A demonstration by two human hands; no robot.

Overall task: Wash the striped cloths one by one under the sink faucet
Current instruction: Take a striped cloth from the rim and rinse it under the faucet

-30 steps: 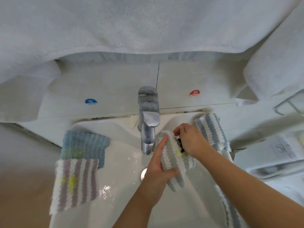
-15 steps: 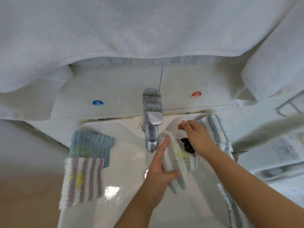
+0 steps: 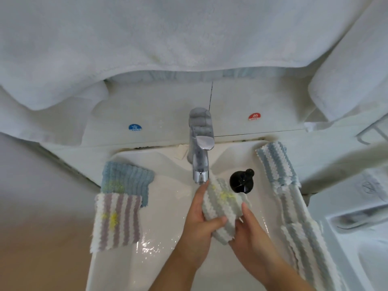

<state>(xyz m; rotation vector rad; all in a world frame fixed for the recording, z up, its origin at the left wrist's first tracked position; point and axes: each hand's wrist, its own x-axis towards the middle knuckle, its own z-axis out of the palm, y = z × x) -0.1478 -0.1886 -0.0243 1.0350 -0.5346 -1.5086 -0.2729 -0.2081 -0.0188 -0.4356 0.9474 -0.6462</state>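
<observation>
At frame centre, left hand (image 3: 202, 221) and right hand (image 3: 249, 229) both grip the grey-and-white striped fleece cloth (image 3: 222, 208), holding its yellow stain beneath the chrome faucet (image 3: 200, 156) spout for rinsing.

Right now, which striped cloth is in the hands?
The grey-and-white striped cloth under the faucet, gripped by both hands; the others lie draped over the sink rim.

grey-white striped cloth (image 3: 222, 208) yellow-stained, bunched just below faucet (image 3: 200, 148)
</observation>
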